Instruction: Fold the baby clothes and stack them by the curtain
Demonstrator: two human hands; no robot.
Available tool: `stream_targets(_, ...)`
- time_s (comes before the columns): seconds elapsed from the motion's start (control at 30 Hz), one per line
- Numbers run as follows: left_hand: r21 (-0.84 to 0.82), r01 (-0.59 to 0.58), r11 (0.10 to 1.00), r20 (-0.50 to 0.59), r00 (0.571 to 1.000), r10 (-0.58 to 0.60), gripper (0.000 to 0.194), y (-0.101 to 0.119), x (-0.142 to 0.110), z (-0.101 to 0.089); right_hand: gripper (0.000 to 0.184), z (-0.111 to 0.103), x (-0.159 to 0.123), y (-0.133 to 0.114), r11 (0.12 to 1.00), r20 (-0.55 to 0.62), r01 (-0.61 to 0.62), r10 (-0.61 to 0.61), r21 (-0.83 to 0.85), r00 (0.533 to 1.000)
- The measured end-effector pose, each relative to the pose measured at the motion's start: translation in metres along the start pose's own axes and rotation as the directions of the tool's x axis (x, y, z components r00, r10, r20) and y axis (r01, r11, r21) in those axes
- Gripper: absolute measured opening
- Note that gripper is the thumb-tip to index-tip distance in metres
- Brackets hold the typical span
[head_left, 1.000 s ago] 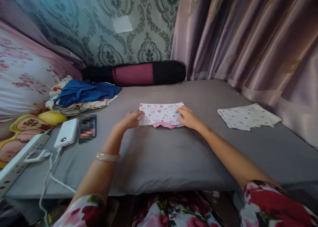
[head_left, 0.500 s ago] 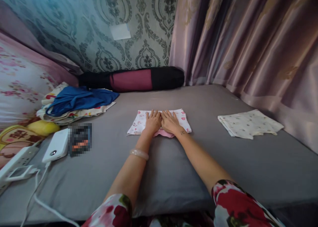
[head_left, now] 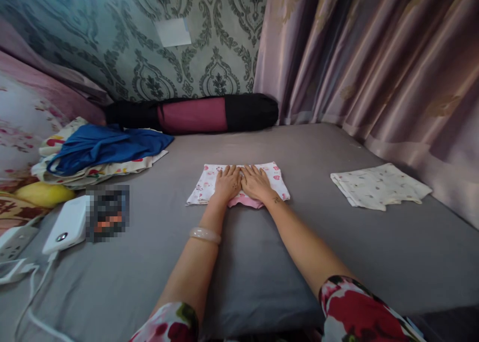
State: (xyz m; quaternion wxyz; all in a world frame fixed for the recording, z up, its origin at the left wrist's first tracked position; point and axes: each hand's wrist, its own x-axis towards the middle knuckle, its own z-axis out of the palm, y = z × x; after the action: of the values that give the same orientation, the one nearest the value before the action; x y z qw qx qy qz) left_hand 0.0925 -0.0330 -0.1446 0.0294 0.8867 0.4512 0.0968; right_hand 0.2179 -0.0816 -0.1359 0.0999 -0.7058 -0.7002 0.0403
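A white garment with pink prints point(head_left: 200, 185) lies folded on the grey bed sheet point(head_left: 258, 262), its pink edge showing at the near side. My left hand point(head_left: 227, 183) rests flat on its middle, fingers stretched out and pointing away from me. Beside it, nearly touching, my right hand point(head_left: 256, 183) also presses flat on the cloth with its fingers a little apart. Both palms cover the centre of the garment. Off to the right lies a cream garment with small prints point(head_left: 379, 186), folded and apart from my hands.
At the left are a blue cloth point(head_left: 108, 145) on patterned fabric, a yellow cushion point(head_left: 43, 194), a white power bank point(head_left: 69, 225) with cables, a power strip point(head_left: 15, 242) and a blurred-out item point(head_left: 108, 212). A black and maroon long bag point(head_left: 192, 114) lies against the wall; curtains point(head_left: 359, 58) hang right.
The view has shifted slightly, so the things at the left sit further left. Both hands stay flat on the printed garment, the left one's fingers slightly more spread.
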Motion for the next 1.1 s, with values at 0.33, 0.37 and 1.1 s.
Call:
stream_targets(0.33, 0.031, 0.048, 0.998, -0.032, 0.998, -0.047, 0.050, -0.001, -0.007, -0.004, 0.051, 0.001, -0.010, -0.001, 0.996, -0.080, -0.088, 0.086, -0.032, 0.993)
stream_targets(0.37, 0.033, 0.053, 0.998, -0.045, 0.998, -0.052, 0.049, -0.002, -0.008, -0.004, 0.051, 0.002, -0.011, 0.000, 0.994, -0.092, -0.103, 0.100, -0.036, 0.991)
stream_targets(1.1, -0.090, 0.350, 0.933, 0.029, 0.937, -0.348, 0.059, -0.045, -0.017, -0.014, 0.059, -0.009, -0.015, 0.051, 0.947, -0.046, -0.322, 0.321, -0.011, 0.946)
